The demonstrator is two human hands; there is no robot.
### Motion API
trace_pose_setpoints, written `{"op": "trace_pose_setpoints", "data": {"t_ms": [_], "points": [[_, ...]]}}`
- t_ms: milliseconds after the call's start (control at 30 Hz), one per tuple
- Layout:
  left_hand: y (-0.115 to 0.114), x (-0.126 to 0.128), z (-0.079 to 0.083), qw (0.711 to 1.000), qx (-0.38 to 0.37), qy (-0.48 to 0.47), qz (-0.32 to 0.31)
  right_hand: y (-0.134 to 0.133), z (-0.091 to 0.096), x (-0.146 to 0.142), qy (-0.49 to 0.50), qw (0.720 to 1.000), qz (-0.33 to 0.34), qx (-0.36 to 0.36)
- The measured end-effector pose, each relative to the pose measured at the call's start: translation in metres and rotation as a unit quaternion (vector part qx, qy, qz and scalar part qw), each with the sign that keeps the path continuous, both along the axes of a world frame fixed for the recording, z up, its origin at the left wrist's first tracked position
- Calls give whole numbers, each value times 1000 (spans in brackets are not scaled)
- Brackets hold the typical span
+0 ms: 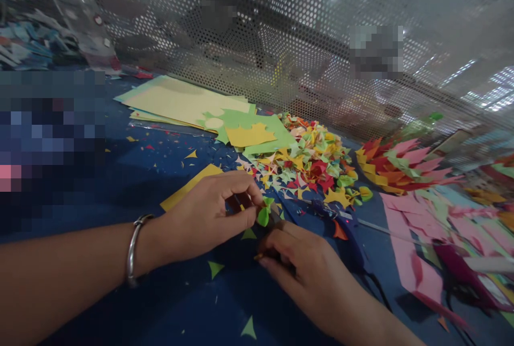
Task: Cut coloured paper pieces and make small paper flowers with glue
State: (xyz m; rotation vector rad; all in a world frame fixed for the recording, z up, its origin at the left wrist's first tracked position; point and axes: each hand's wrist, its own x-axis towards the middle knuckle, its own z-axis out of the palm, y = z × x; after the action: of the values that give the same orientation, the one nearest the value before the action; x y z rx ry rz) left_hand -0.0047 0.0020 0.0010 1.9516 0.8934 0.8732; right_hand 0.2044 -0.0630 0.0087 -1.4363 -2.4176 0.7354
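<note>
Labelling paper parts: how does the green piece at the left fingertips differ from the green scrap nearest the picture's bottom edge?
The green piece is at the fingertips of the left hand; the scrap lies on the blue table. The piece looks folded, with rounded lobes; the scrap looks flat, with pointed corners. Both are green.

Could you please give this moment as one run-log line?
left hand: fingers pinching green paper piece | right hand: close beside it, hold unclear | nearby: colourful paper heap, paper stack, corded blue tool

Curled green paper (264, 216) sits in the left grip (214, 217).
</note>
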Motion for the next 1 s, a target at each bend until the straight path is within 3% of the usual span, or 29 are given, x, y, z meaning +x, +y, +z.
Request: {"op": "trace_pose_setpoints", "data": {"t_ms": [233, 533, 733, 1000], "points": [[0, 0, 1, 1000, 12, 1, 4, -1, 1, 3, 50, 998, -19, 22], [-2, 0, -2, 999, 48, 14, -14, -4, 11, 12, 130, 974, -114, 144], [-4, 3, -2, 990, 135, 22, -31, -3, 11, 10, 127, 974, -104, 155], [-7, 5, -2, 987, 155, 16, -39, -4, 9, 10, 142, 969, -89, 181]]}}
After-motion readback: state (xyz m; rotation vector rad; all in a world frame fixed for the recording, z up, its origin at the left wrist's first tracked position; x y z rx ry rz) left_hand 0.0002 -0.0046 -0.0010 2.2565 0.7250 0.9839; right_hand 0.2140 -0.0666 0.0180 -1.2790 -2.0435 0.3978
